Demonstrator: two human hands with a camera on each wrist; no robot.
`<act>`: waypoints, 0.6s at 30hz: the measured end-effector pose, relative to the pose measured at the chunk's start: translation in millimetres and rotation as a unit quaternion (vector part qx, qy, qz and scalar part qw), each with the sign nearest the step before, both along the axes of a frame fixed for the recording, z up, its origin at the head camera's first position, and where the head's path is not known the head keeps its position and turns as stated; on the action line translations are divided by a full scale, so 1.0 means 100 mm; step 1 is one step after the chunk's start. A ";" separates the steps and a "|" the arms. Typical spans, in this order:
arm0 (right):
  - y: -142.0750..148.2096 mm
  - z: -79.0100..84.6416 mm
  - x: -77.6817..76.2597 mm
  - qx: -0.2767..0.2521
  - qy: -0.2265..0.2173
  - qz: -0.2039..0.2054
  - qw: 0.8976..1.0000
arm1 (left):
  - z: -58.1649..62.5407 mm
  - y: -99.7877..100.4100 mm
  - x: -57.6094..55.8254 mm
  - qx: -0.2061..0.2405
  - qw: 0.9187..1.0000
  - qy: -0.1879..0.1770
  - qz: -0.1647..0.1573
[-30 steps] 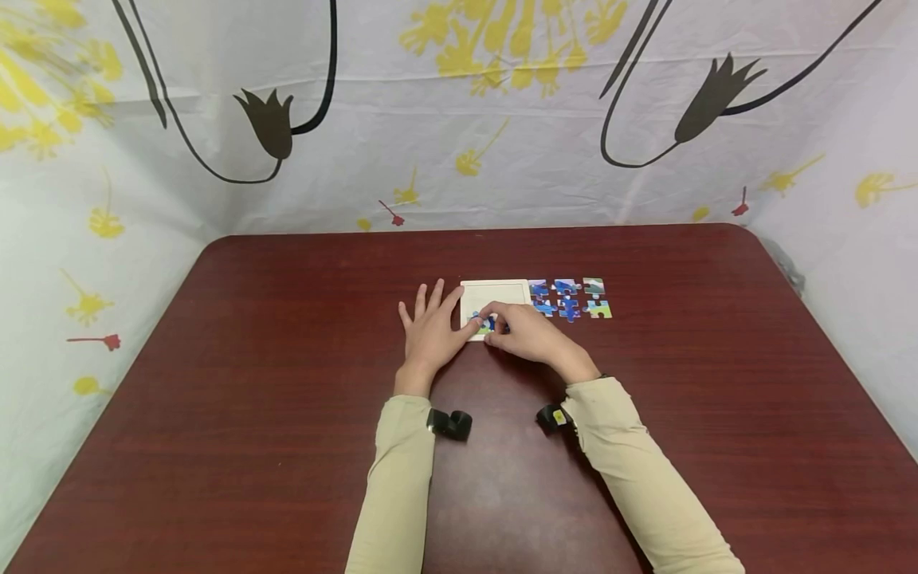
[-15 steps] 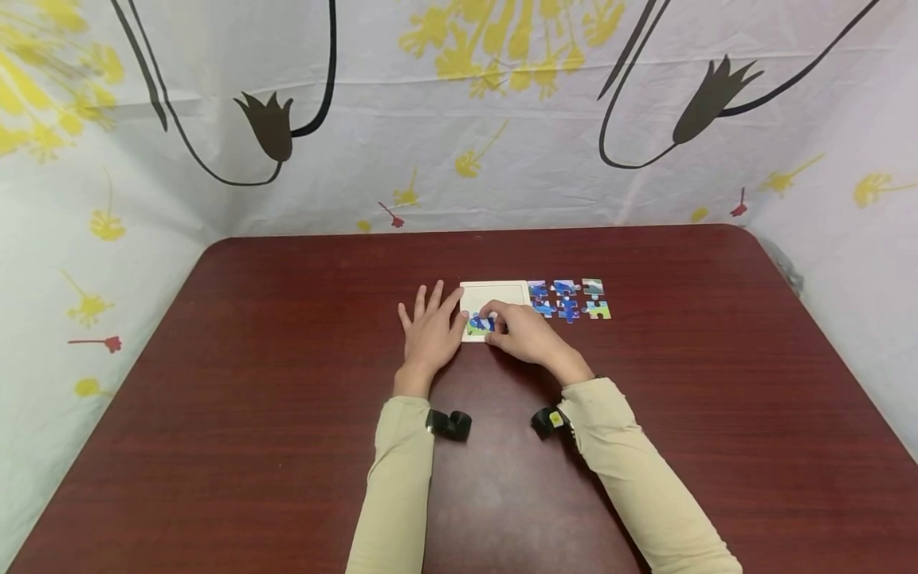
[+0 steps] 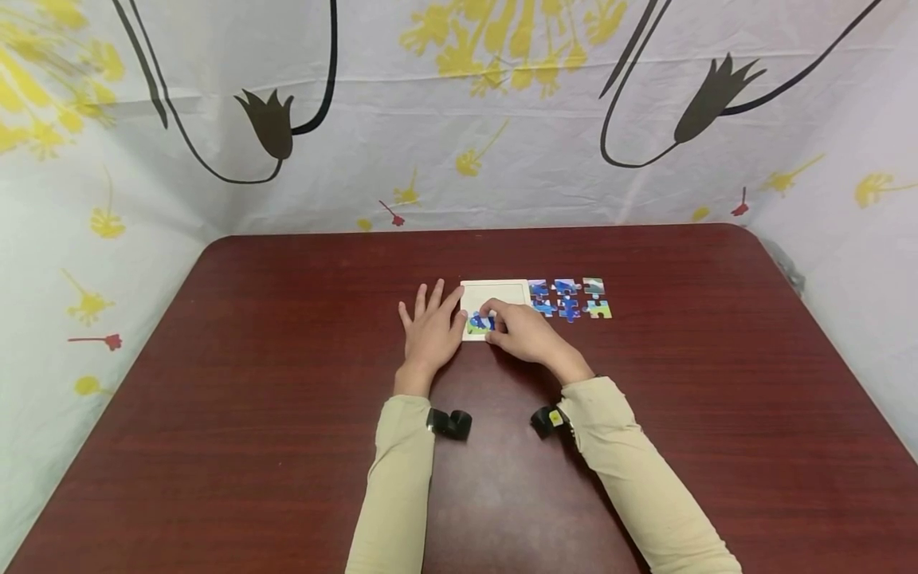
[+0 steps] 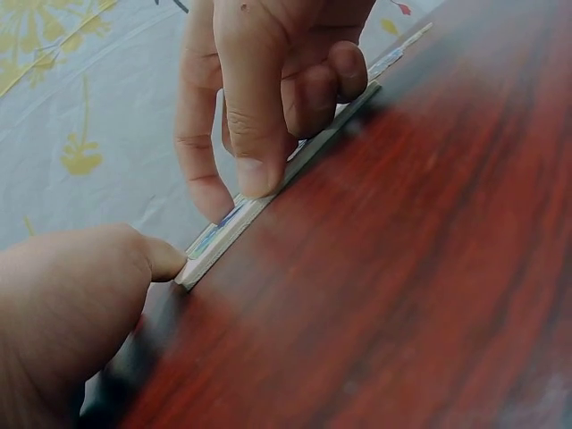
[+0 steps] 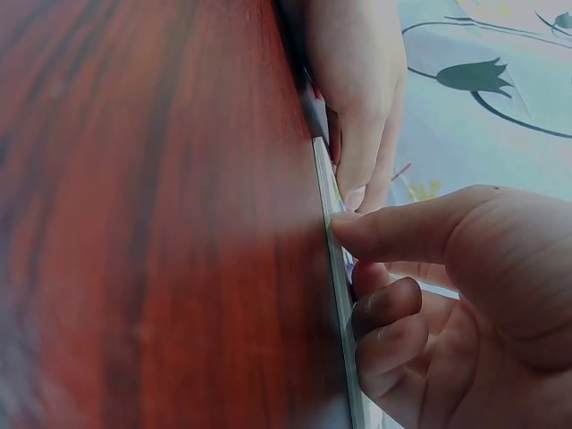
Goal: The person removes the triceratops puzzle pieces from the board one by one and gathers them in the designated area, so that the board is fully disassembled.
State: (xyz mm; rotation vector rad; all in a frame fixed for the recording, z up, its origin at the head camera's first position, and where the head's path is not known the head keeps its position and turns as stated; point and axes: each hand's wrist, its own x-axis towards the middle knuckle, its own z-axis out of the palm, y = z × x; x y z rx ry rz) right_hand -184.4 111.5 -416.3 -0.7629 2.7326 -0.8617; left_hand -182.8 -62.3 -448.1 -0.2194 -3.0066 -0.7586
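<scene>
A pale puzzle tray (image 3: 495, 290) lies on the table, with joined blue-and-green jigsaw pieces (image 3: 479, 323) in its near left corner. My left hand (image 3: 430, 339) lies flat with spread fingers at the tray's left side, its thumb (image 4: 165, 259) touching the corner. Over the near part of the tray, my right hand (image 3: 529, 333) bends its index finger (image 4: 201, 179) onto a jigsaw piece (image 4: 219, 231), while its thumb (image 5: 375, 234) meets the near edge. Its other fingers are curled. The right hand hides part of the piece it works on.
Several loose jigsaw pieces (image 3: 568, 308) lie in two rows right of the tray, the closest against its right edge. The dark red table (image 3: 287, 335) is backed by a patterned white cloth (image 3: 473, 159). Each wrist wears a small black camera (image 3: 452, 425).
My left thumb has drawn back left off the jigsaw pieces to the tray's edge, uncovering their picture. My right hand stays at the same spot, its wrist shifted slightly left.
</scene>
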 end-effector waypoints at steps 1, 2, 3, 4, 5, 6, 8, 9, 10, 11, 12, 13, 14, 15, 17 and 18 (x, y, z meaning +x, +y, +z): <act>0.00 0.00 0.00 -0.002 0.000 0.001 1.000 | 0.00 0.00 0.00 0.000 1.000 0.000 0.000; 0.01 -0.01 -0.01 -0.005 0.000 0.002 1.000 | 0.00 0.00 0.00 0.000 1.000 0.000 0.000; 0.01 -0.01 -0.01 -0.009 0.001 0.003 1.000 | 0.00 0.00 0.00 0.000 1.000 0.000 0.000; 0.01 -0.02 -0.02 -0.014 0.000 0.004 1.000 | 0.00 0.00 0.00 0.001 1.000 0.000 0.000; 0.02 -0.02 -0.02 -0.020 0.000 0.005 1.000 | 0.00 0.00 0.00 0.001 1.000 0.000 0.000; 0.02 -0.03 -0.02 -0.027 -0.001 0.006 1.000 | 0.00 0.00 0.00 0.001 1.000 0.001 0.000; 0.02 -0.04 -0.03 -0.045 -0.003 0.010 0.999 | 0.00 0.00 -0.01 0.001 1.000 0.002 0.001; 0.02 -0.04 -0.03 -0.054 -0.006 0.013 0.998 | 0.00 0.00 -0.01 0.000 1.000 0.003 0.002; 0.02 -0.05 -0.03 -0.061 -0.008 0.015 0.998 | 0.00 0.00 -0.01 0.000 1.000 0.003 0.002; 0.02 -0.05 -0.03 -0.065 -0.010 0.016 0.998 | 0.00 0.00 -0.01 -0.001 1.000 0.003 0.002; 0.01 -0.05 -0.02 -0.069 -0.011 0.016 0.997 | 0.00 0.00 -0.01 -0.002 1.000 0.003 0.003; 0.00 -0.06 -0.02 -0.072 -0.012 0.016 0.997 | 0.00 0.00 -0.01 -0.001 1.000 0.003 0.004; 0.00 -0.06 -0.02 -0.072 -0.012 0.015 0.997 | 0.00 0.00 -0.01 -0.002 1.000 0.003 0.004; 0.00 -0.05 -0.01 -0.069 -0.009 0.014 0.997 | -0.01 0.00 -0.01 -0.001 1.000 0.003 0.005; -0.01 -0.04 0.00 -0.059 0.002 0.011 0.998 | 0.00 0.00 -0.01 -0.002 1.000 0.003 0.004; -0.01 -0.04 0.00 -0.056 0.008 0.011 0.998 | 0.00 0.00 -0.01 -0.002 1.000 0.002 0.004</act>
